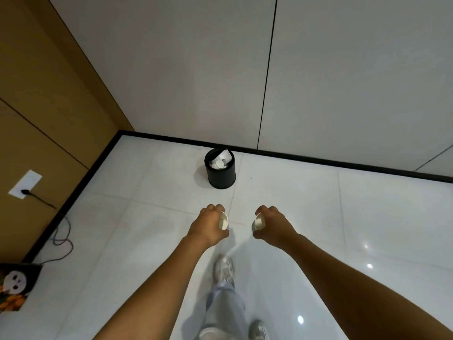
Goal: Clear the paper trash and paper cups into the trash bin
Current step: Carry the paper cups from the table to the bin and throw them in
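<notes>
A black round trash bin (220, 176) stands on the white tiled floor by the far wall, holding white paper scraps and paper cups (220, 161). My left hand (208, 223) grips a white paper cup (223, 221) tipped on its side, mouth turned inward. My right hand (273, 223) grips another white paper cup (258, 222), also on its side with its mouth facing left. Both hands are held out in front of me, well short of the bin and above the floor.
A brown panelled wall runs along the left with a white socket plate (24, 184) and a dark cable (61, 231) trailing onto the floor. A patterned box (17, 288) sits at the lower left. My legs and shoes (224, 268) show below.
</notes>
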The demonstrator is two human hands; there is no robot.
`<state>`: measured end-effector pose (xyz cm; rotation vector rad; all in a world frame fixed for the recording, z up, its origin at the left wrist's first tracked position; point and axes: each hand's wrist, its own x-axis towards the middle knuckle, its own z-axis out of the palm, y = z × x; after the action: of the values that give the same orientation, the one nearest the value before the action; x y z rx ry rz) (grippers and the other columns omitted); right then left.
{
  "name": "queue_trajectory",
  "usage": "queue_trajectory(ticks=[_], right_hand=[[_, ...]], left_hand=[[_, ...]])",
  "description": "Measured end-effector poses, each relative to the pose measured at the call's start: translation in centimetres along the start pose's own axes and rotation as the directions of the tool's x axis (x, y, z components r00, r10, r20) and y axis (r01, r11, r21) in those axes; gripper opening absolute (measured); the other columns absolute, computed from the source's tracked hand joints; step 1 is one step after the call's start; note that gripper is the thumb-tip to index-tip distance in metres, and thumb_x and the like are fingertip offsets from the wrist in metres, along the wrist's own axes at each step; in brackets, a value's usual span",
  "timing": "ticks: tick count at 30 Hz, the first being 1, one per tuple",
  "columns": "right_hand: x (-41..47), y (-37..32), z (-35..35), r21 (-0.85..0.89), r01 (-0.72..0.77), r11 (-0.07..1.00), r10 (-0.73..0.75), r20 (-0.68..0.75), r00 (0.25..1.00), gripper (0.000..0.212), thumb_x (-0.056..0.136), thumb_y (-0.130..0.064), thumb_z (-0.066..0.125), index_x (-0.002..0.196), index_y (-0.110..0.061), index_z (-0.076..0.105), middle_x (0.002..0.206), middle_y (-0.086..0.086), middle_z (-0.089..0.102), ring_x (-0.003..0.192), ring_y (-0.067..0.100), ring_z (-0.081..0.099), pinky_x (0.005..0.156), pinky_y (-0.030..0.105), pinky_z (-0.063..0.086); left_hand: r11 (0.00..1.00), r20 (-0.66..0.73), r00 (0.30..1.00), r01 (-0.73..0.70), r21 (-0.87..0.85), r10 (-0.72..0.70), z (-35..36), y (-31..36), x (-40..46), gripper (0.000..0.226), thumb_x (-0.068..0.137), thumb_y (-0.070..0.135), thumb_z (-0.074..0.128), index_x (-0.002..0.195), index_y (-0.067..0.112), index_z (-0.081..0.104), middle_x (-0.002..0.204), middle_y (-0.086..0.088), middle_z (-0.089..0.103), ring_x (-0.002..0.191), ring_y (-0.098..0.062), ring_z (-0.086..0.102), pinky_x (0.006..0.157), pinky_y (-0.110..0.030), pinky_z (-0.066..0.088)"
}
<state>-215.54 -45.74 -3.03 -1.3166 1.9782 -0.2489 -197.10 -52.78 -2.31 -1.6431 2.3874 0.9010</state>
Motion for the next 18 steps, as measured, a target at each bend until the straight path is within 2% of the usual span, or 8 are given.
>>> queue_trajectory(ticks=[10,18], right_hand=[[21.8,-7.0,-7.3,0.043,-0.033,0.999,0.033,-0.010,0.999,0.058,0.076,-0.022,0.073,0.127,-0.018,0.046,0.121,0.007,0.046,0.110,0.029,0.049,0.084,0.036,0.052],[34.9,-8.7,-11.8,0.015,-0.027,1.000,0.026,0.056,0.998,0.058,0.073,-0.022,0.074,0.125,-0.019,0.048,0.119,0.007,0.048,0.107,0.028,0.051,0.086,0.036,0.052]], left_hand=[[0.999,-0.022,0.999,-0.030,0.013,0.030,-10.5,-2.9,21.9,0.053,0.076,0.029,0.073,0.120,0.016,0.047,0.121,-0.005,0.048,0.112,-0.025,0.045,0.086,-0.038,0.049],[0.999,0.017,0.999,0.048,-0.003,-0.048,-14.5,-3.5,33.7,0.058,0.078,0.031,0.072,0.127,0.017,0.044,0.126,-0.007,0.047,0.116,-0.026,0.046,0.090,-0.038,0.049]])
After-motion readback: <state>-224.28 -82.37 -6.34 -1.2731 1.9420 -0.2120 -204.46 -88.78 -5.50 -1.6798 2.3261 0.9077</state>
